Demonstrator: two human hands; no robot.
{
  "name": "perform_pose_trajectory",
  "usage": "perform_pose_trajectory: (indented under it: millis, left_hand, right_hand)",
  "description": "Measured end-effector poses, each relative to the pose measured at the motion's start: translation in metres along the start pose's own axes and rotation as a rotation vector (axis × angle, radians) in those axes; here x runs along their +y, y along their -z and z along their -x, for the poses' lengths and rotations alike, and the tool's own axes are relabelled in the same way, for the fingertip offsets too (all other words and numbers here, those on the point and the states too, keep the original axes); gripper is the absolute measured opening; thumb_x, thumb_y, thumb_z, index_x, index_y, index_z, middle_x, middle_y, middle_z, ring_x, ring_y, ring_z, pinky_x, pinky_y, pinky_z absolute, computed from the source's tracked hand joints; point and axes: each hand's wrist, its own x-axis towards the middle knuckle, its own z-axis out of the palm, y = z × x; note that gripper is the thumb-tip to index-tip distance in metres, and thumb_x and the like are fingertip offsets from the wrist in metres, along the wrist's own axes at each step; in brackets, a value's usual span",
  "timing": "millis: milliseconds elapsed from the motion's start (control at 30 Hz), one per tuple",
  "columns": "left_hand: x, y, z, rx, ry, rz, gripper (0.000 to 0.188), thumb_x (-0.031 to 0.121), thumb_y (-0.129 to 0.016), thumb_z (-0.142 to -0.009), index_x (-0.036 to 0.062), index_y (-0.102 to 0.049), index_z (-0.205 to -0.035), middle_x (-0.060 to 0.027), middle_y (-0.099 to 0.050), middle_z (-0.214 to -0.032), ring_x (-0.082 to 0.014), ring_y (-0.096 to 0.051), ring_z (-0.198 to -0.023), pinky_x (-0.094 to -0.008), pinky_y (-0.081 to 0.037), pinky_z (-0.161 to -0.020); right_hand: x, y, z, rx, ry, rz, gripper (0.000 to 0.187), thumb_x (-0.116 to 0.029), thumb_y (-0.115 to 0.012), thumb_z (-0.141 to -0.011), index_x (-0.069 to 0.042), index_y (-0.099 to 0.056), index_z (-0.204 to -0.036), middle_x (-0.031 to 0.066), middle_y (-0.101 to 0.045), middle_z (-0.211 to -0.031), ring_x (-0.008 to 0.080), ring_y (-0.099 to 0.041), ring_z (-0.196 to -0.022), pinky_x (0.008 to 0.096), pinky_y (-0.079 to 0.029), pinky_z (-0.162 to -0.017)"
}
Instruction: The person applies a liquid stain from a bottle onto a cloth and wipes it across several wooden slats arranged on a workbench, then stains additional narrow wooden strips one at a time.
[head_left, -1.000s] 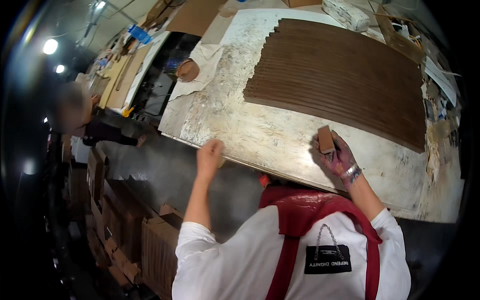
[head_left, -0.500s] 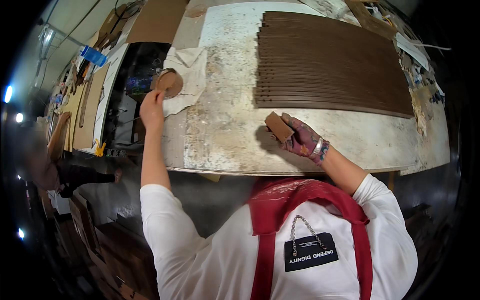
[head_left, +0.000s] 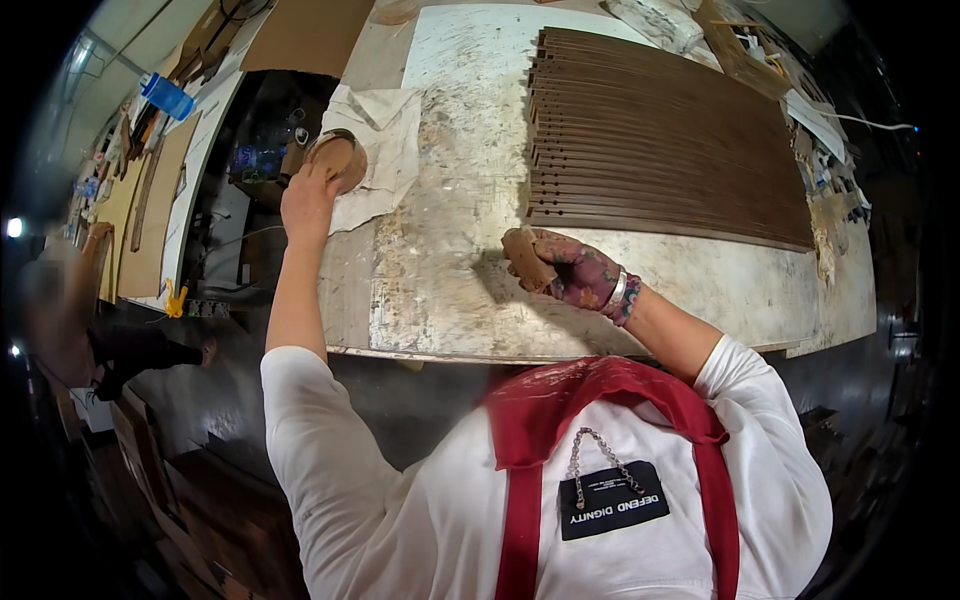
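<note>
My left hand (head_left: 308,205), bare, is at the near left rim of a round can (head_left: 354,174) with brown stuff inside. Its fingers close over that rim, and their tips are partly hidden. The can stands on a crumpled off-white cloth (head_left: 395,160). A patterned purple glove covers my right hand (head_left: 580,272), which grips a small brown block (head_left: 528,260) above the pale, stained worktop (head_left: 450,290). Just beyond this hand lies a wide row of long dark brown slats (head_left: 670,140), packed side by side, with small dark holes near their left ends.
A dark gap (head_left: 265,130) holding assorted items lies left of the cloth. Farther left, a blue bottle (head_left: 167,96) and a yellow clamp (head_left: 176,299) are on another bench, where a co-worker (head_left: 90,310) stands. Scraps and a white cable (head_left: 870,122) clutter the right side.
My left hand has moved farther over the can's rim. My right hand has shifted left with the block and turned it. The whole view has shifted slightly.
</note>
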Motion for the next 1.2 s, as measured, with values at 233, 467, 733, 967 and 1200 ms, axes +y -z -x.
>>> perform_pose_trajectory:
  millis: [233,467,733,967,1200]
  left_hand:
    - [-0.015,-0.014,-0.006,0.05,-0.082,-0.004,0.017,0.022,-0.069,-0.08,0.0096,-0.066,-0.091,-0.0086,-0.062,-0.093,-0.0297,-0.061,-0.089,-0.0402,-0.051,-0.074]
    - [-0.027,0.002,-0.028,0.142,0.262,0.283,0.019,0.023,-0.061,-0.089,0.0052,-0.066,-0.091,-0.0135,-0.061,-0.092,-0.0338,-0.06,-0.087,-0.042,-0.047,-0.074]
    - [-0.075,-0.002,-0.043,0.19,0.585,0.626,0.03,0.029,-0.061,-0.091,0.0002,-0.062,-0.083,-0.0138,-0.057,-0.065,-0.0261,-0.054,-0.06,-0.0384,-0.043,-0.062]
    - [-0.097,-0.005,-0.048,0.138,0.618,0.748,0.03,0.028,-0.062,-0.09,-0.0006,-0.065,-0.082,-0.0123,-0.057,-0.063,-0.0217,-0.051,-0.058,-0.0359,-0.042,-0.059]
    - [-0.098,-0.002,-0.048,0.068,0.638,0.726,0.029,0.026,-0.063,-0.09,-0.0018,-0.065,-0.082,-0.0139,-0.057,-0.063,-0.0209,-0.053,-0.058,-0.0354,-0.042,-0.06]
  right_hand:
    - [-0.008,0.006,-0.021,0.053,-0.073,-0.061,0.049,-0.019,-0.065,-0.09,0.0,-0.047,-0.132,0.0126,-0.057,-0.124,0.0225,-0.06,-0.106,0.0325,-0.052,-0.09]
    - [-0.06,-0.006,-0.084,-0.171,0.015,0.809,0.045,-0.012,-0.067,-0.087,-0.001,-0.052,-0.128,0.0076,-0.058,-0.119,0.0149,-0.058,-0.105,0.0272,-0.05,-0.087]
    - [-0.088,-0.087,-0.212,-0.102,0.912,1.971,0.038,-0.006,-0.066,-0.076,-0.012,-0.062,-0.114,0.0082,-0.066,-0.106,0.0275,-0.062,-0.099,0.037,-0.048,-0.087]
    - [-0.074,-0.134,-0.298,-0.369,1.034,2.121,0.041,-0.009,-0.059,-0.082,-0.016,-0.059,-0.122,0.0073,-0.063,-0.114,0.0282,-0.056,-0.113,0.0408,-0.037,-0.1]
    - [-0.069,-0.12,-0.332,-0.414,1.28,2.217,0.034,-0.029,-0.067,-0.076,-0.016,-0.064,-0.107,0.0012,-0.066,-0.104,0.0238,-0.063,-0.1,0.039,-0.046,-0.091]
